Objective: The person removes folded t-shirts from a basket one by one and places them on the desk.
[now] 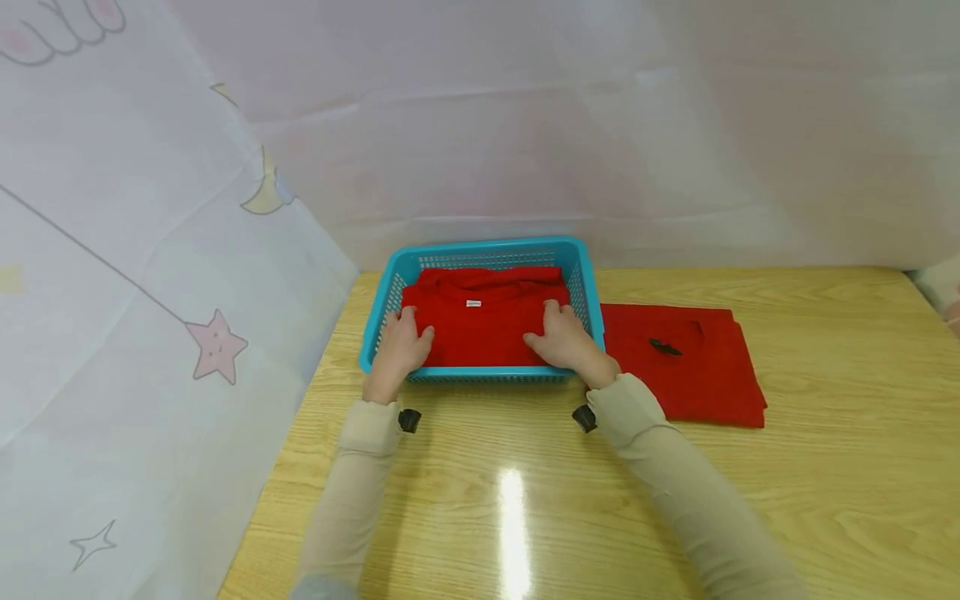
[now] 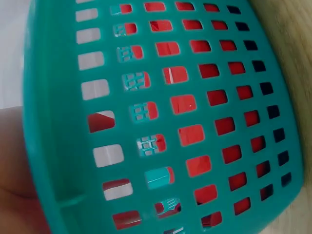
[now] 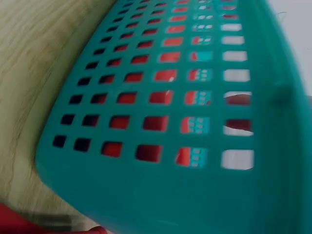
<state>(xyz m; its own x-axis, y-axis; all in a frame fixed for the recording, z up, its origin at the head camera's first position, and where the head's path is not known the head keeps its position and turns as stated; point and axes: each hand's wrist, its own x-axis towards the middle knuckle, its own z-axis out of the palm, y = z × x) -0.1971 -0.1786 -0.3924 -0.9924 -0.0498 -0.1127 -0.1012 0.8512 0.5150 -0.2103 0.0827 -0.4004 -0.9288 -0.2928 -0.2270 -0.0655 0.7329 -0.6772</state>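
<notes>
A red folded T-shirt [image 1: 480, 333] with a small white neck label lies in a blue plastic basket [image 1: 480, 372], its collar toward the far side. My left hand [image 1: 401, 346] reaches over the near rim and rests at the shirt's left edge, thumb spread from the fingers. On the opposite side, my right hand [image 1: 562, 337] touches the shirt's right part with thumb and fingers apart. Both wrist views are mostly filled by the basket's perforated wall [image 2: 161, 117], with red cloth behind the holes; the hands' fingertips are largely hidden there.
Right of the basket, another folded red garment [image 1: 682, 375] with a dark mark lies on the wooden table [image 1: 840, 417]. More red cloth [image 1: 517, 275] shows behind the T-shirt's collar inside the basket. A pale printed sheet [image 1: 525, 125] hangs behind the table and along its left side.
</notes>
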